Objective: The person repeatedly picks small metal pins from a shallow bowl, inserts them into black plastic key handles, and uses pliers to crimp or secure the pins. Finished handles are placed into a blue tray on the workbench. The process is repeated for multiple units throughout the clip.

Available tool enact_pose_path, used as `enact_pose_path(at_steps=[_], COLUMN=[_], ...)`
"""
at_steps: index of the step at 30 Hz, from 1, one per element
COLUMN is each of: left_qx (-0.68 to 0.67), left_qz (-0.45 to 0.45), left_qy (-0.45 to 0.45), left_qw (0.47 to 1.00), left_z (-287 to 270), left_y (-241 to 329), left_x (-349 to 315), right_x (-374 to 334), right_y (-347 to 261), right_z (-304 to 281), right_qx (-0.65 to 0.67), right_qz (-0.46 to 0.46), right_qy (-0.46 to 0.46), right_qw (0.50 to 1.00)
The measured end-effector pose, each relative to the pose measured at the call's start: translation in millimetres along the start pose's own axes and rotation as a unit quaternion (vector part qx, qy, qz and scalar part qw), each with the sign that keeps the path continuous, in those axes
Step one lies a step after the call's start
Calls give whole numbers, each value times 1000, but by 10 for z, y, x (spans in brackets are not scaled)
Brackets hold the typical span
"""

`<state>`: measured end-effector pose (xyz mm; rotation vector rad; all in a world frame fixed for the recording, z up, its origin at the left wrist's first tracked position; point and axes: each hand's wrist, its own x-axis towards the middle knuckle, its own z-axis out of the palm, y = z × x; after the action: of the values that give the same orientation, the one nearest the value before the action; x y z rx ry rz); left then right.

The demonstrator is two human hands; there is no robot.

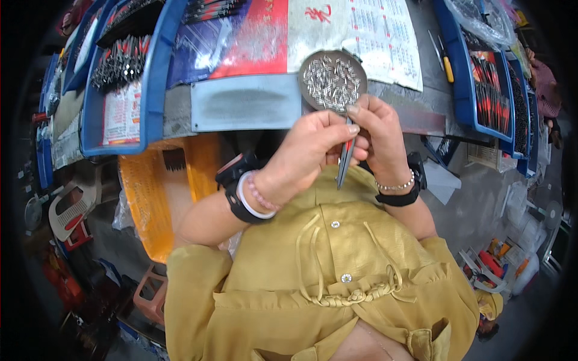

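Both my hands meet just in front of the table's near edge, fingers pinched together. My left hand (307, 144) grips a slim dark tool with a red patch (344, 161), its narrow end pointing down toward my body. My right hand (380, 135) closes on the upper end of the same tool, thumb and index finger pressed together at its top. Whether a small part sits in that pinch cannot be made out. Right behind the fingers stands a round dish (305, 96), filled with short shiny metal pins (331, 78).
At the left, a blue bin (153, 108) holds many black-and-red pieces; another blue bin (460, 90) stands at the right. A yellow-handled screwdriver (447, 65) lies beside it. A grey-blue plate (247, 103) lies along the table edge. Below hangs an orange crate (144, 204).
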<state>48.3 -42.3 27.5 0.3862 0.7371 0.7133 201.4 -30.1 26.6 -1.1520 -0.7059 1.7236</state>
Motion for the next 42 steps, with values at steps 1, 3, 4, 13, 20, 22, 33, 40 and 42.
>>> enact_pose_path(at_steps=[1, 3, 4, 13, 20, 22, 33, 40, 42], left_qx=[-46, -133, -158, -149, -149, -156, -142, -136, -138], left_qz=[9, -2, -12, -30, -53, -60, -93, -115, -117], left_qy=[-15, -34, -44, -70, -92, -105, -89, -96, -104], left_qw=[999, 991, 986, 986, 983, 980, 981, 979, 978], left_z=[19, 56, 70, 80, 35, 27, -54, -47, -27], left_y=[-8, -13, -9, 17, 68, 68, 76, 27, 27], left_x=[-7, -15, -12, -85, -208, -222, -183, -81, -72], right_x=[-28, -75, -84, -12, 628, 776, 983, 847, 862], right_y=[-47, -122, -141, -286, -412, -392, -432, -444, -443], right_z=[0, 10, 23, -74, -413, -462, -631, -705, -689], right_qx=[22, 53, 52, -80, -478, -512, -641, -590, -619], right_qz=[5, 2, 3, -19, -314, -328, -314, -337, -333], right_qy=[-21, -62, -69, -117, -11, -12, -7, -11, -10], right_qw=[1000, 997, 996, 990, 820, 794, 700, 734, 711])
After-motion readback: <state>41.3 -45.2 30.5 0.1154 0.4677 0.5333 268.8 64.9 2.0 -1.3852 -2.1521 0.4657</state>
